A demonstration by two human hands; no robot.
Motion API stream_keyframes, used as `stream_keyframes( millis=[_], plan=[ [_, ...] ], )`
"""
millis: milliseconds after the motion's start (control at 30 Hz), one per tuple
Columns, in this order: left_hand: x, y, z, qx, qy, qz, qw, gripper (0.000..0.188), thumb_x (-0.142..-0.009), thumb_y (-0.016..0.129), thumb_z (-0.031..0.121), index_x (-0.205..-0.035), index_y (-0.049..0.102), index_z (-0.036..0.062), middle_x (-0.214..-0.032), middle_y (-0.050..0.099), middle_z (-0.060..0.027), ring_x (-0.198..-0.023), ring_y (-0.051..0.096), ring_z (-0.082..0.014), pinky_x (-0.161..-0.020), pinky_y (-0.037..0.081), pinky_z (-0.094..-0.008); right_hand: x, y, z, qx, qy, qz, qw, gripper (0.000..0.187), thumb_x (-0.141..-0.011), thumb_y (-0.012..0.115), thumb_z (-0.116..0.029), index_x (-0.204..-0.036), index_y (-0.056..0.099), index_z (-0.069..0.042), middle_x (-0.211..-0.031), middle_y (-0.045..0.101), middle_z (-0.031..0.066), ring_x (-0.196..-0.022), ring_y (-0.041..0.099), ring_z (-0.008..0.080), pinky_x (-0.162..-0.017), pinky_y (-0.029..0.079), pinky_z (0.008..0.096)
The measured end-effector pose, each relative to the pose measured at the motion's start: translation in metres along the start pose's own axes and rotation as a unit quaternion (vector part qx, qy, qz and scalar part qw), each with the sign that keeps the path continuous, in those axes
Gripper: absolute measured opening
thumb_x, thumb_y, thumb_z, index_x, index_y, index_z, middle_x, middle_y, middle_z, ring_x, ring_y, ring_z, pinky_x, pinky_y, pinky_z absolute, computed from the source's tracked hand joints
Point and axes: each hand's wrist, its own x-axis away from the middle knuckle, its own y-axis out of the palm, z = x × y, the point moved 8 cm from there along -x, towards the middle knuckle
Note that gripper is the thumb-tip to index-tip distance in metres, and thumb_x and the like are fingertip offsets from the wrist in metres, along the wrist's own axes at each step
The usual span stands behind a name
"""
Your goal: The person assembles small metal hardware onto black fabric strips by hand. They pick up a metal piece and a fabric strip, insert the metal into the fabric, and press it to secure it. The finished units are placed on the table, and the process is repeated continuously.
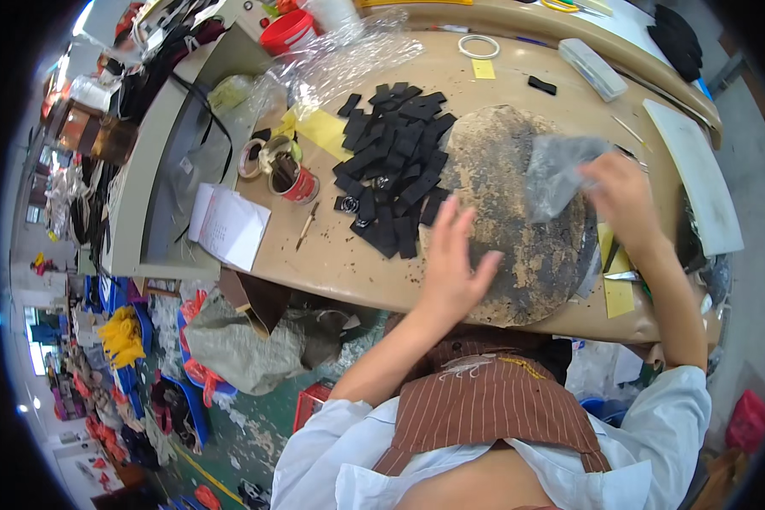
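A thin, crumpled clear plastic bag (554, 177) hangs from the fingers of my right hand (618, 194), over the right part of a worn round board (497, 161). My left hand (453, 270) is at the board's left edge with fingers spread and nothing in it. Just beyond and left of that hand lies a heap of short black fabric strips (391, 157). A few small rings sit among the strips' near end. One black piece (541, 85) lies apart at the far side of the table.
Left of the heap are a red can (297, 185), a tape roll (251, 158), a thin stick (307, 226) and a notepad (231, 223). Plastic film (348, 64) and a red bucket (287, 32) stand farther back. At right are a white box (593, 70), a white board (694, 180) and a metal blade (623, 276).
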Motion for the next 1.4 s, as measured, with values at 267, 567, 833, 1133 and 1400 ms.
stream_keyframes(
  millis=[267, 567, 833, 1133, 1400],
  plan=[
    [0.002, 0.035, 0.017, -0.112, 0.004, -0.068, 0.991, 0.089, -0.078, 0.063, 0.046, -0.139, 0.019, -0.0037, -0.142, 0.017, -0.0324, -0.133, 0.018, -0.0443, -0.108, 0.016, -0.0502, 0.008, 0.034, 0.047, -0.057, 0.052, 0.057, 0.995, 0.056, -0.079, 0.065, -0.018, -0.128, 0.043, -0.002, -0.130, 0.043, 0.0190, -0.122, 0.041, 0.0319, -0.102, 0.032, 0.0371],
    [0.005, 0.035, 0.012, -0.111, -0.001, -0.053, 0.992, 0.087, -0.079, 0.062, 0.044, -0.137, 0.022, -0.0066, -0.141, 0.021, -0.0321, -0.133, 0.020, -0.0431, -0.108, 0.016, -0.0497, 0.023, 0.069, -0.006, -0.051, 0.007, 0.027, 0.998, 0.051, -0.082, 0.061, -0.012, -0.131, 0.046, -0.008, -0.141, 0.032, 0.0201, -0.129, 0.034, 0.0364, -0.104, 0.029, 0.0397],
    [0.004, 0.036, 0.013, -0.116, -0.003, -0.065, 0.991, 0.085, -0.080, 0.061, 0.043, -0.137, 0.022, -0.0077, -0.140, 0.021, -0.0318, -0.133, 0.020, -0.0434, -0.108, 0.017, -0.0498, -0.002, 0.003, 0.006, -0.117, 0.063, 0.120, 0.984, 0.022, -0.092, 0.049, -0.010, -0.108, 0.061, -0.001, -0.098, 0.066, 0.0153, -0.086, 0.064, 0.0270, -0.078, 0.047, 0.0308],
    [0.005, 0.038, 0.013, -0.119, 0.008, -0.067, 0.991, 0.087, -0.081, 0.060, 0.045, -0.137, 0.021, -0.0090, -0.140, 0.021, -0.0322, -0.133, 0.020, -0.0436, -0.107, 0.016, -0.0511, -0.049, -0.067, -0.028, -0.077, 0.010, 0.017, 0.997, 0.019, -0.091, 0.048, -0.010, -0.096, 0.060, 0.004, -0.077, 0.063, 0.0091, -0.073, 0.057, 0.0130, -0.069, 0.046, 0.0261],
    [0.004, 0.040, 0.013, -0.125, 0.006, -0.071, 0.990, 0.086, -0.081, 0.059, 0.046, -0.136, 0.022, -0.0093, -0.141, 0.022, -0.0317, -0.133, 0.020, -0.0429, -0.108, 0.015, -0.0504, -0.074, -0.122, -0.022, -0.001, 0.018, -0.051, 0.999, 0.024, -0.095, 0.045, -0.016, -0.106, 0.059, 0.000, -0.087, 0.061, 0.0037, -0.078, 0.053, 0.0080, -0.068, 0.043, 0.0217]
  ],
)
